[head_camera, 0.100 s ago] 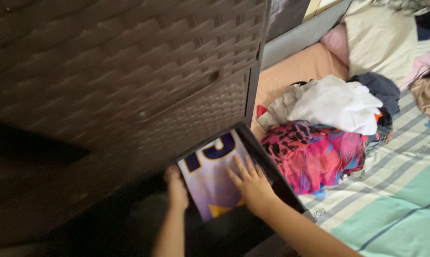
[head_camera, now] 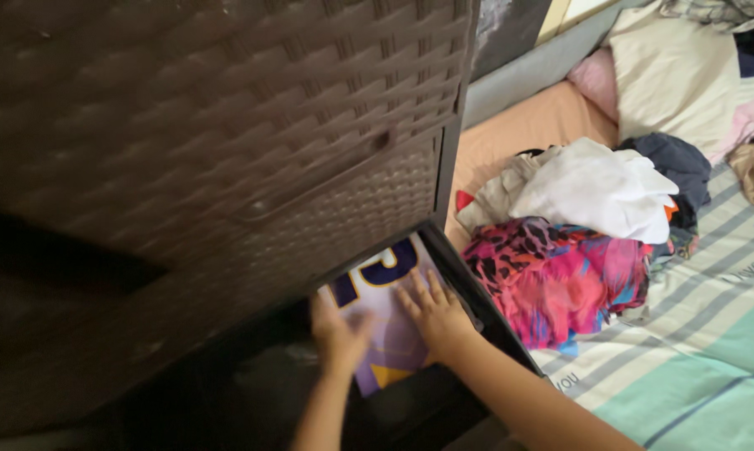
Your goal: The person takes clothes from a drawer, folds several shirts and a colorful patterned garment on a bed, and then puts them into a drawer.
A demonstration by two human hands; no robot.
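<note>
Hands press flat on a folded purple shirt point(head_camera: 383, 294) that lies in the open bottom drawer point(head_camera: 477, 313) of a brown woven dresser point(head_camera: 210, 142). Left hand point(head_camera: 337, 338) is blurry but looks spread, right hand point(head_camera: 434, 313) has fingers spread. Pink spotted cloth point(head_camera: 556, 280) and white cloth point(head_camera: 598, 188) lie piled on the striped bed point(head_camera: 711, 334) nearby

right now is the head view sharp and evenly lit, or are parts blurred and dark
Head view: soft throughout; the left hand is motion-smeared, the right hand on the folded pale purple jersey is clearer. The brown woven plastic drawer unit is dim, with its open drawer's left part in deep shadow; the bed is brighter.
</note>
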